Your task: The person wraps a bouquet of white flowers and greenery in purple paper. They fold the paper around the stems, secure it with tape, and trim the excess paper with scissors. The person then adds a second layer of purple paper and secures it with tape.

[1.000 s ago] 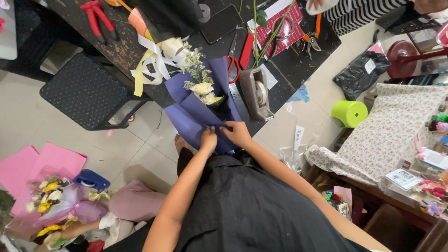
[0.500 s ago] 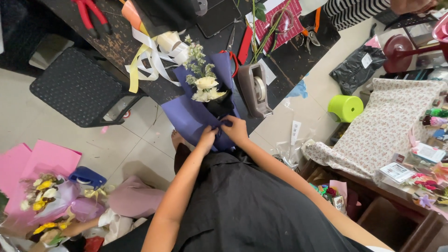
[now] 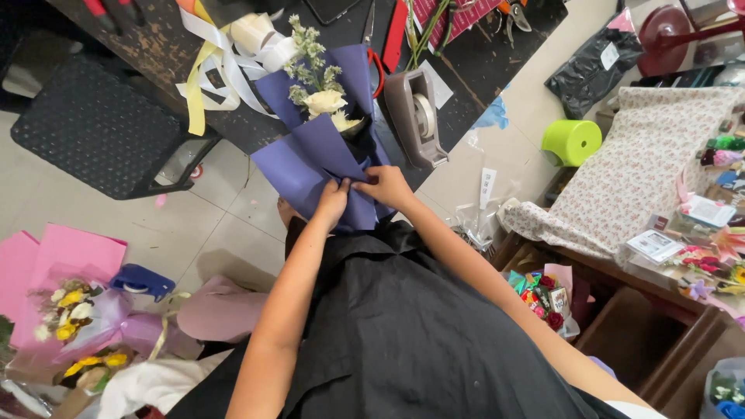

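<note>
Both hands, the left hand [image 3: 332, 199] and right hand [image 3: 386, 186], pinch the purple wrapping paper [image 3: 310, 159] of a bouquet [image 3: 324, 101], apparently resting against the dark tabletop's [image 3: 163, 54] near edge.

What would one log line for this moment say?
left hand: pinching purple wrapping paper | right hand: gripping same paper | bouquet: white rose inside, at edge of dark table | tape dispenser beside it
</note>
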